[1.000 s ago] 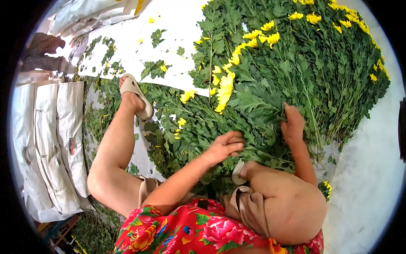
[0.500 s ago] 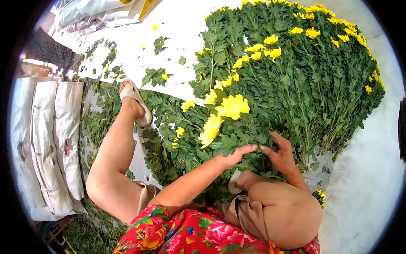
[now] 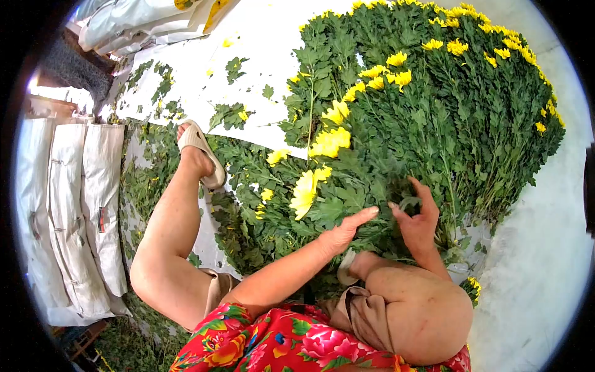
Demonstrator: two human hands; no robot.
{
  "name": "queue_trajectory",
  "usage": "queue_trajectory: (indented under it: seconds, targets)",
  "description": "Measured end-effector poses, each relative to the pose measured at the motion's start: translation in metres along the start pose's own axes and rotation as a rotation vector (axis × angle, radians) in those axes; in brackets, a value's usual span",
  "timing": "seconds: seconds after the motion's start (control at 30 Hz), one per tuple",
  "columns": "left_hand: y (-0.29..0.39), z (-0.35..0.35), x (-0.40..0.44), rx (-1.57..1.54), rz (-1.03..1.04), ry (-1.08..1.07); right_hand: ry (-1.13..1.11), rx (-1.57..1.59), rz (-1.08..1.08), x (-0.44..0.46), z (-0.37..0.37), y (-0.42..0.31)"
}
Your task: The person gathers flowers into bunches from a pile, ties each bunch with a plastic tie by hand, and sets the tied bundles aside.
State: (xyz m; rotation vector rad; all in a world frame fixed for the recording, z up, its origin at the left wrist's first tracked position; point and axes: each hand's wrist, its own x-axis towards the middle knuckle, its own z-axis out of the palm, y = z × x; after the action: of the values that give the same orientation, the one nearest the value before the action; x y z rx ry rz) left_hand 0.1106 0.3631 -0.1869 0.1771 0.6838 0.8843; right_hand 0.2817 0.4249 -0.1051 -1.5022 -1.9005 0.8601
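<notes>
Leafy yellow chrysanthemums (image 3: 304,193) lie across my left hand (image 3: 348,230), their blooms pointing left. My left thumb rests on top of the stems, and leaves hide the other fingers, which appear curled round underneath. Just to the right, my right hand (image 3: 423,218) is beside the same stems, thumb and forefinger apart. A blurred greyish-green patch, perhaps a leaf, shows between them; I cannot make it out. Beyond both hands lies a large fanned pile of chrysanthemums (image 3: 446,124), with yellow heads along its far edge and in a row through its middle.
Loose leaves (image 3: 167,146) and stems litter the floor on the left, around my sandalled foot (image 3: 201,152). White folded bags (image 3: 102,204) stand at the far left, and more wrapped bundles (image 3: 142,25) are at the top left. A white sheet (image 3: 266,56) lies under the pile.
My right hand has moved slightly up and away from my left, widening the gap between them. The held blooms have shifted, and one large bloom now sits higher.
</notes>
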Motion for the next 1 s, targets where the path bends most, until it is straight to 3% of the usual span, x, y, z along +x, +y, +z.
queue_trajectory:
  seconds: [0.03, 0.13, 0.23, 0.37, 0.47, 0.5, 0.53, 0.6, 0.67, 0.77, 0.8, 0.87, 0.93, 1.0]
  targets:
    - [0.002, 0.004, 0.001, -0.096, -0.017, 0.055, 0.001, 0.003, 0.000, -0.001, 0.001, 0.000]
    - [0.010, 0.005, 0.002, -0.197, 0.026, 0.154, -0.054, 0.434, 0.317, -0.005, 0.000, 0.003]
    - [0.020, -0.002, 0.000, -0.160, 0.016, 0.272, 0.043, 0.459, 0.177, -0.009, -0.006, 0.052]
    - [0.038, 0.004, -0.007, -0.128, -0.018, 0.223, 0.048, 0.470, 0.169, -0.006, -0.015, 0.068]
    - [0.025, 0.003, -0.004, -0.100, 0.043, 0.184, -0.250, 0.414, 0.150, -0.009, 0.009, 0.049]
    - [0.025, 0.003, -0.003, -0.124, 0.063, 0.211, -0.423, 0.178, 0.248, -0.005, 0.000, 0.029]
    - [0.026, -0.002, -0.002, -0.124, 0.064, 0.214, -0.424, 0.180, 0.248, -0.006, 0.003, 0.025]
    - [0.028, -0.016, -0.001, 0.062, 0.054, 0.108, -0.493, 0.664, 0.404, -0.010, 0.006, 0.023]
    - [0.029, -0.012, -0.004, 0.162, 0.059, 0.154, -0.474, 0.727, 0.427, -0.013, 0.009, 0.035]
    - [0.046, -0.008, -0.001, 0.229, 0.061, 0.093, -0.136, 0.700, 0.383, -0.009, 0.010, 0.049]
    - [0.053, -0.009, -0.004, 0.163, 0.177, 0.010, -0.139, 0.697, 0.383, -0.004, 0.003, 0.055]
    - [0.077, -0.011, -0.013, 0.160, 0.150, -0.068, -0.161, 0.596, 0.360, 0.009, -0.017, 0.069]
    - [0.085, -0.014, -0.014, 0.224, 0.118, -0.061, -0.172, 0.536, 0.330, 0.013, -0.024, 0.063]
    - [0.080, -0.007, -0.007, 0.138, 0.220, -0.001, -0.207, 0.604, 0.418, 0.009, -0.019, 0.050]
